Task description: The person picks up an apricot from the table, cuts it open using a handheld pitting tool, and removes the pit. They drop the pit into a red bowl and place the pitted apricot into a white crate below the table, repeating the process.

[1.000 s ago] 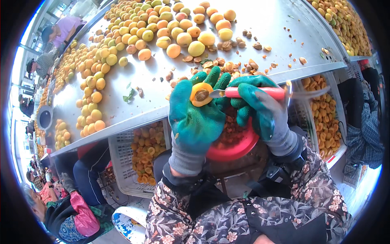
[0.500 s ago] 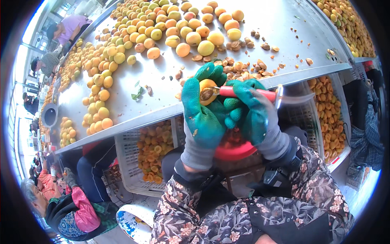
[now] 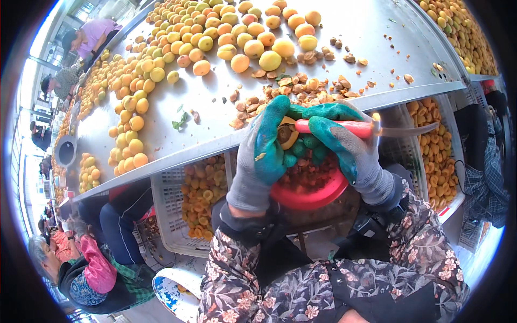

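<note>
My left hand, in a green-coated grey glove, is closed around an opened apricot with its brown pit still inside. My right hand, gloved alike, grips the red handle of a pitting knife. Its curved blade points off to the right, while the handle's other end meets the apricot; the tip there is hidden. Below both hands is a red bowl with reddish-brown bits inside. Just beyond my fingers, a heap of apricot pits lies on the metal table.
Whole apricots cover the table's far left. Under its edge stand a white crate of apricot halves on the left and another crate on the right. A white bucket is at lower left, near a seated co-worker.
Both hands have come down and nearer to me, off the pit heap. The apricot has turned in my left hand, and the knife handle has moved right. The bowl shows more.
</note>
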A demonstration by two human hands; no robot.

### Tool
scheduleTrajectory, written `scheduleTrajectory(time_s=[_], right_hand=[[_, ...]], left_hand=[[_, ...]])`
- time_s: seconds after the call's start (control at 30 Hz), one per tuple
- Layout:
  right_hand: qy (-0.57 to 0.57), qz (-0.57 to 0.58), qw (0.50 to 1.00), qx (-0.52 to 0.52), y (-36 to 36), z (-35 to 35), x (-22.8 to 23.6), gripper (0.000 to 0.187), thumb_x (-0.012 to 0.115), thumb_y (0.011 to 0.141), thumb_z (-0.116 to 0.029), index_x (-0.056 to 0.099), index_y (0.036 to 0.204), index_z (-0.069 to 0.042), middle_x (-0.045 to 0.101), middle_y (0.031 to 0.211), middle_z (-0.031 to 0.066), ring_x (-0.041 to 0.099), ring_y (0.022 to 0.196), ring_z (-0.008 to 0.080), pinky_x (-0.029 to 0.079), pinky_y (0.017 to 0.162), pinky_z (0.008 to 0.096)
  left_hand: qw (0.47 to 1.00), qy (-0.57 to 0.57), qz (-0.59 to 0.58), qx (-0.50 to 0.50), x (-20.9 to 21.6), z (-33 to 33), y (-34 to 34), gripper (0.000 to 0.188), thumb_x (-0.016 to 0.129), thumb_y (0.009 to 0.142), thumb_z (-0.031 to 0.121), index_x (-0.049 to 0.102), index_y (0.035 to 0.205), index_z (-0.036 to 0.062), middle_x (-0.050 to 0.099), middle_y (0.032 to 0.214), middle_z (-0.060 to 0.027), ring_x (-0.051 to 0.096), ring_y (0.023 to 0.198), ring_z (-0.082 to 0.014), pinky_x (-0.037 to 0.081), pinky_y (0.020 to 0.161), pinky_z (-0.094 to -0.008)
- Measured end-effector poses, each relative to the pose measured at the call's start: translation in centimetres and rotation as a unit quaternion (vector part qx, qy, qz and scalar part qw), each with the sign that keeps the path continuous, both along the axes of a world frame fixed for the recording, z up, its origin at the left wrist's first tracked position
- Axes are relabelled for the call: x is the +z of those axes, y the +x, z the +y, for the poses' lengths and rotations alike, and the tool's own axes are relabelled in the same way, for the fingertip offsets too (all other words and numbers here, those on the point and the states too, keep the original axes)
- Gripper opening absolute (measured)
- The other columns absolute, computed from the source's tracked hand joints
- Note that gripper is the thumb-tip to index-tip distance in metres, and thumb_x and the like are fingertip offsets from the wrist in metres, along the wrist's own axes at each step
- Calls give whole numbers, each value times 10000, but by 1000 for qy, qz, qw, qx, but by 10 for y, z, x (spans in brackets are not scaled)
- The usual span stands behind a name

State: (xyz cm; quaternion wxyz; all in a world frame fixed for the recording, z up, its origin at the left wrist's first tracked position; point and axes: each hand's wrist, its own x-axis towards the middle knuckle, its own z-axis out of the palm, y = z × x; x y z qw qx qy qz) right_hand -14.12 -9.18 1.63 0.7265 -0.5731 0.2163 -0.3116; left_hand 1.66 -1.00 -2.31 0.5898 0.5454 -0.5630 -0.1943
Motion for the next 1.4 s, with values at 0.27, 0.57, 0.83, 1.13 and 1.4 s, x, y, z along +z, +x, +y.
scheduleTrajectory(time_s=[0.27, 0.57, 0.83, 1.13, 1.4], right_hand=[[177, -101, 977, -59, 24, 16, -23, 207, 594, 914, -105, 599, 1085, 11, 669, 953, 99, 639, 770, 129, 507, 573, 222], [186, -97, 973, -95, 29, 17, -9, 188, 591, 928, -164, 611, 1027, -5, 645, 785, 74, 603, 614, 112, 495, 543, 243], [137, -114, 980, -86, 11, -22, -5, 183, 570, 921, -186, 586, 981, -13, 623, 675, 77, 579, 522, 154, 473, 484, 279], [149, -76, 982, -90, 17, 5, -4, 223, 611, 901, -153, 601, 1066, -4, 677, 902, 94, 619, 667, 127, 502, 582, 246], [-150, -157, 958, -185, 44, 18, -37, 245, 743, 772, -75, 612, 949, 33, 671, 950, 132, 635, 823, 178, 507, 752, 315]], left_hand=[[879, 21, 454, 146, 28, -18, -35, 405, 424, 976, 452, 561, 1053, 79, 603, 905, -49, 600, 706, -132, 502, 564, -253], [859, -25, 468, 209, 26, -34, -32, 357, 439, 992, 360, 559, 1042, 28, 604, 885, -110, 609, 773, -195, 524, 711, -326], [875, -54, 480, -34, 21, -33, -27, 366, 492, 972, 161, 444, 1316, 46, 564, 1216, -142, 579, 1077, -272, 514, 862, -389], [898, 5, 430, 94, 23, -41, -28, 308, 471, 984, 337, 562, 921, 49, 578, 756, -41, 535, 669, -114, 459, 638, -235], [884, -36, 426, 188, 20, -49, -21, 482, 456, 943, 512, 576, 847, 55, 569, 701, -42, 544, 631, -142, 447, 595, -262]])
